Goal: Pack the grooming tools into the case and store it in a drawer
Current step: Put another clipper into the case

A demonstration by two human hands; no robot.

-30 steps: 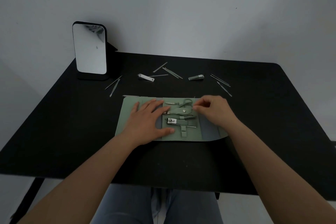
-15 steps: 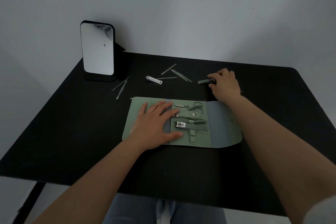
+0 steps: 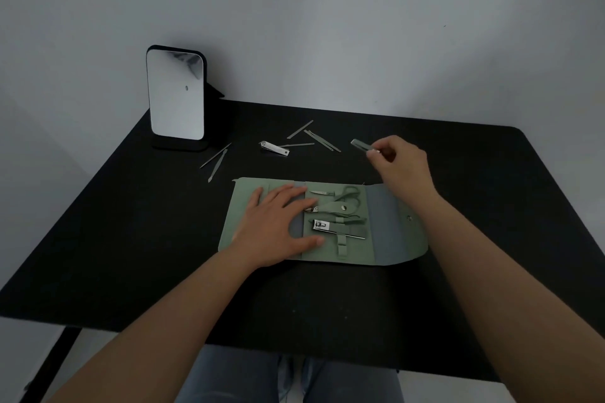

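Observation:
A green fold-out case (image 3: 396,239) lies open on the black table (image 3: 114,222). Strapped in its middle panel are small scissors (image 3: 350,195) and a nail clipper (image 3: 322,225). My left hand (image 3: 278,226) lies flat, fingers spread, on the case's left part. My right hand (image 3: 401,162) is raised just beyond the case's far right corner and pinches a second nail clipper (image 3: 360,144) by one end. A third clipper (image 3: 274,148) and several thin metal tools (image 3: 319,137) lie loose behind the case, two more thin tools (image 3: 217,159) to the left.
A standing mirror (image 3: 176,95) on a black base is at the table's back left, against the grey wall. My knees show under the table's near edge.
My right hand left the case, reached back right to the loose clipper, and now holds it lifted off the table. My left hand stayed flat on the case.

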